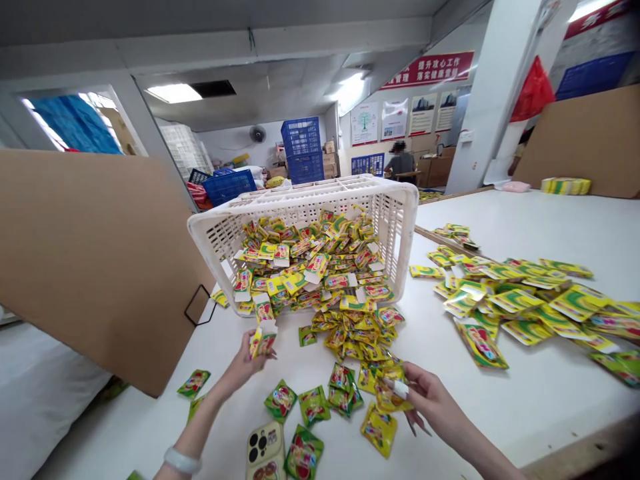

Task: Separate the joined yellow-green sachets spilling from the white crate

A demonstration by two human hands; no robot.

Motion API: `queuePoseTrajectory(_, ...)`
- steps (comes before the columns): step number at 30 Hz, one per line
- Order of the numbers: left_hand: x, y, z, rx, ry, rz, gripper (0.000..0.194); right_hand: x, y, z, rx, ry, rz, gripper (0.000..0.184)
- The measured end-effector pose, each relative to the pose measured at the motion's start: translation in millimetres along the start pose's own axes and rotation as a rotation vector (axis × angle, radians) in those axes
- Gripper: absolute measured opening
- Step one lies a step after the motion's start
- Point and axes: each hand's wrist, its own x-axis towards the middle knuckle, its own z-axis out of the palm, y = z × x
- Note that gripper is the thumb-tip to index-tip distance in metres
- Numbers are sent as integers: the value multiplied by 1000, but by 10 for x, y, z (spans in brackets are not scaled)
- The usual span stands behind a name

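My left hand [245, 363] is closed around a small yellow and green box [263, 338] with its white end flaps standing up. My right hand [431, 395] pinches a yellow sachet [391, 396] at the front of a heap of yellow sachets [356, 333]. Behind both hands, a white plastic crate [403, 200] lies tipped toward me, with many small boxes [295, 283] spilling from it. Between my hands, green sachets [314, 405] lie scattered on the white table [227, 427]. One loose yellow sachet [379, 429] lies below my right hand.
A phone [265, 450] lies at the front edge of view. Flattened-looking boxes [520, 300] are piled on the right. A large cardboard sheet [95, 260] leans at left. Blue crates [303, 150] are stacked behind, and a person [401, 162] sits far back.
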Motion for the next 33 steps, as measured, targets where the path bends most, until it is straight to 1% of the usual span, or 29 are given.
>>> queuePoseTrajectory(1, -115, 77, 147, -76, -69, -9, 32, -9, -85, 50, 13, -11, -13, 31)
queuePoseTrajectory(3, -364, 241, 449, -274, -263, -78, 30, -27, -273, 172, 42, -45, -59, 29)
queuePoseTrajectory(5, -605, 418, 727, -508, -455, -170, 27, -29, -448, 310, 81, -78, -133, 25)
queuePoseTrajectory(6, -709, 507, 843, -592, -520, -186, 27, -21, -516, 378, 105, -86, -181, 23)
queuePoseTrajectory(7, -797, 592, 940, -647, -556, -188, 27, -9, -567, 438, 122, -84, -232, 21)
queuePoseTrajectory(9, -918, 732, 1070, -677, -541, -167, 28, 18, -618, 522, 87, -75, -360, 17)
queuePoseTrajectory(11, -975, 816, 1127, -670, -541, -190, 32, 31, -625, 540, -67, -82, -481, 14)
queuePoseTrajectory(13, -995, 844, 1145, -620, -554, -204, 35, 16, -633, 501, -297, -149, -542, 21)
queuePoseTrajectory(16, -1008, 823, 1171, -467, -559, -177, 38, -54, -699, 397, -588, -338, -500, 37)
queuePoseTrajectory(17, -1014, 807, 1188, -425, -564, -172, 38, -84, -732, 363, -653, -394, -477, 40)
queuePoseTrajectory(19, -1029, 768, 1228, -386, -616, -199, 37, -144, -782, 304, -723, -468, -433, 42)
queuePoseTrajectory(21, -1048, 732, 1258, -411, -707, -235, 34, -203, -778, 258, -729, -485, -364, 44)
queuePoseTrajectory(23, -1074, 714, 1266, -477, -784, -252, 33, -262, -704, 232, -688, -418, -278, 46)
queuePoseTrajectory(24, -1090, 716, 1261, -507, -796, -256, 34, -292, -645, 230, -661, -372, -255, 45)
queuePoseTrajectory(26, -1122, 741, 1245, -514, -794, -261, 36, -355, -510, 246, -599, -287, -278, 35)
queuePoseTrajectory(28, -1145, 767, 1242, -469, -792, -270, 28, -423, -387, 277, -519, -237, -345, 23)
queuePoseTrajectory(29, -1150, 769, 1255, -452, -794, -264, 24, -458, -337, 293, -474, -228, -351, 19)
queuePoseTrajectory(30, -1152, 758, 1284, -450, -803, -262, 21, -494, -293, 307, -426, -228, -324, 17)
queuePoseTrajectory(31, -1151, 735, 1330, -469, -806, -265, 20, -532, -254, 318, -376, -235, -268, 19)
queuePoseTrajectory(33, -1144, 662, 1469, -546, -821, -280, 21, -606, -182, 330, -288, -256, -120, 18)
